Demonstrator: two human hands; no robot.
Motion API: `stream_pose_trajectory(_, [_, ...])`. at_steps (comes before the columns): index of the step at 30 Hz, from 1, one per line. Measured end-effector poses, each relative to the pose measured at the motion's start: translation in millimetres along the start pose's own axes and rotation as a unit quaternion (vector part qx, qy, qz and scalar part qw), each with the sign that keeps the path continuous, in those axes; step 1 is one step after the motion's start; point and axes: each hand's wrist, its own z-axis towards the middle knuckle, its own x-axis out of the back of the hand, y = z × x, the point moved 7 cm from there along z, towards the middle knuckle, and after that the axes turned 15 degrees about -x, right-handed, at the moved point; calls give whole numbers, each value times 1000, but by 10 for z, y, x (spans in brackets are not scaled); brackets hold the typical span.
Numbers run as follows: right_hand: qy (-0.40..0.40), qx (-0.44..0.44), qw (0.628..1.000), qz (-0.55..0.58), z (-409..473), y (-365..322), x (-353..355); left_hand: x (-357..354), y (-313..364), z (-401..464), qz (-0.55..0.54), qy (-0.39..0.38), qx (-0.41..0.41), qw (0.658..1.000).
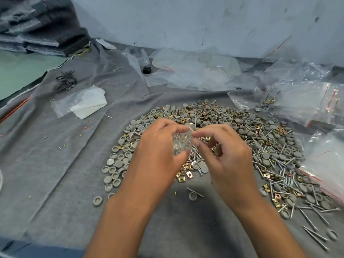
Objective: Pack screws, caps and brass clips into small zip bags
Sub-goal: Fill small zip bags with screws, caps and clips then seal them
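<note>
A wide heap of grey round caps (115, 163), silver screws (279, 164) and brass clips (183, 178) lies on grey cloth (55, 155). Above its near side, both hands hold one small clear zip bag (183, 141) with parts inside. My left hand (160, 151) grips the bag from the left, thumb under it. My right hand (221, 153) pinches the bag's top edge between thumb and forefinger. The hands hide much of the bag.
Empty clear zip bags (195, 71) lie at the back by the wall. Filled bags with red seal strips (307, 101) are stacked at right. A zip bag with white paper (83, 103) and black rubber bands (66, 81) lie at left. Folded dark cloth (41, 25) sits far left.
</note>
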Motion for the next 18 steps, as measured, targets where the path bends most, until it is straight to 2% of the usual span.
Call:
stream_pose_trajectory(2, [-36, -54, 997, -39, 21, 173, -30, 31, -47, -10, -5, 10, 13, 1000])
stream_pose_trajectory(5, [-182, -168, 957, -150, -108, 537, -266, 68, -77, -12, -7, 20, 16, 1000])
stream_pose_trajectory(7, [-239, -170, 931, -216, -236, 618, -387, 74, -76, -10, -6, 21, 18, 1000])
stream_pose_trajectory(11, [-221, -84, 924, -299, -269, 507, -434, 57, -54, -12, -1, 18, 17, 1000])
stream_pose_trajectory(18, [-228, -61, 926, -294, -286, 434, -459, 36, -49, -4, -1, 14, 15, 1000])
